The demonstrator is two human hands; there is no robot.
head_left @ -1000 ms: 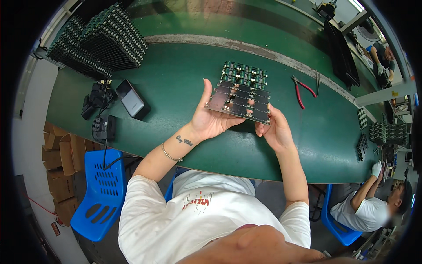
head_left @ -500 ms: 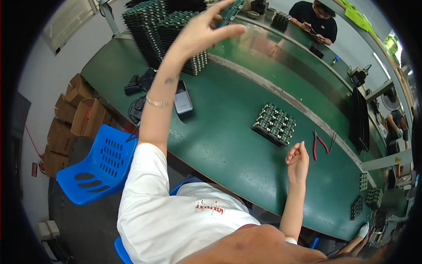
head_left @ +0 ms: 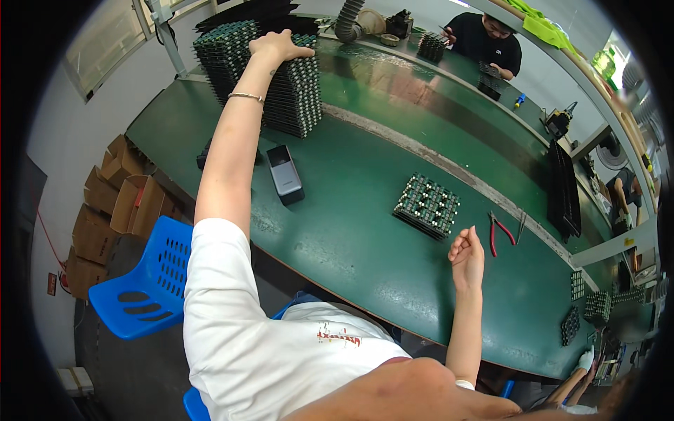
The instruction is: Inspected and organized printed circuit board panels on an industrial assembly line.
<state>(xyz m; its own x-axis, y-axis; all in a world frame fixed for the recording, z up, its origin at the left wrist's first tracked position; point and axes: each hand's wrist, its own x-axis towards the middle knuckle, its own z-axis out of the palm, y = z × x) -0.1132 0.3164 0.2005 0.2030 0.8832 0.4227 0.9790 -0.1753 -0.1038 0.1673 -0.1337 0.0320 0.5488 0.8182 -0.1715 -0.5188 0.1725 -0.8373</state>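
Observation:
My left hand reaches far out over a tall stack of green circuit boards. Thumb and fingers are spread across the stack's top, the fingertips partly hidden; no separate board shows in that hand. My right hand rests near the table's front with its fingers curled together, and nothing is visible in them. Just beyond it lies a low stack of circuit boards. Red-handled pliers and tweezers lie to its right.
Another tall stack of boards stands left of my hand. On the green table lies a grey and black box-shaped device. A blue chair and cardboard boxes are at left. Across the bench a person handles boards.
My left hand has come down and left, from holding a green circuit board in the air to the top of the stack. My right hand stays curled near the low stack. The view has shifted slightly.

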